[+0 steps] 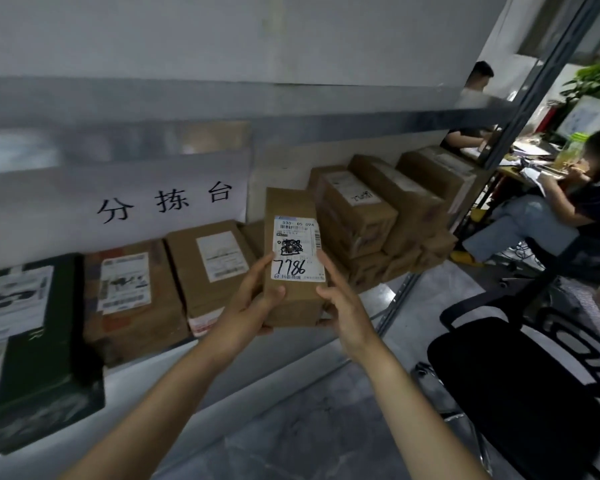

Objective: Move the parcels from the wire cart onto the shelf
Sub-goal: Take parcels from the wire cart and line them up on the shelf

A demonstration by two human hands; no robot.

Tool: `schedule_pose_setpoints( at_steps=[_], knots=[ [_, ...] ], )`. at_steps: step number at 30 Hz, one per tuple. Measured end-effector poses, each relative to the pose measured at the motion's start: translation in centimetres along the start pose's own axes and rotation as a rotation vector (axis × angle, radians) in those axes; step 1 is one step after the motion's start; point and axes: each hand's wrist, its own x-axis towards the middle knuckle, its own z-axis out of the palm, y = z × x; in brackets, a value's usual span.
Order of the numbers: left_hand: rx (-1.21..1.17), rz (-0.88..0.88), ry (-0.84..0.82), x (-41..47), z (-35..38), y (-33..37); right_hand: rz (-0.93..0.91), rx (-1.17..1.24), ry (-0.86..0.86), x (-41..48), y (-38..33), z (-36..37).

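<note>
We hold parcel in both hands, above shelf front: left hand clasps left edge, right hand clasps right edge. Long axis runs straight away from us. Slot, we judge, dead ahead between brown box and stack.

left hand, right hand gripping labelled parcel
</note>
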Motion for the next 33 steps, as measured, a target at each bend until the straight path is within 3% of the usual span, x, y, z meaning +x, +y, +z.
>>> schedule_pose_setpoints(
  at_steps=[9, 15, 20, 26, 30, 33],
  knots=[
    [-0.057, -0.056, 0.025, 5.2, 2.6, -0.3, 0.005, 0.008, 0.014, 4.6, 1.3, -4.0],
    [-0.070, -0.047, 0.048, 7.2, 4.4, -1.7, -0.042, -0.138, -0.039, 7.1, 2.6, -6.4],
    [-0.079, 0.002, 0.127, 8.4, 6.5, -2.7, -0.069, -0.247, -0.159, 8.8, 3.0, -8.5],
    [0.131, 0.048, 0.189, 10.0, 7.8, -4.9, -0.057, -0.310, -0.344, 10.3, 4.2, -11.1],
    [0.255, 0.016, 0.285, 10.6, 8.4, -5.2, -0.309, -0.622, -0.296, 10.9, 4.8, -12.4],
    [0.495, 0.029, 0.414, 10.5, 9.2, -4.7, -0.560, -0.807, -0.192, 10.2, 4.4, -11.7]
  ],
)
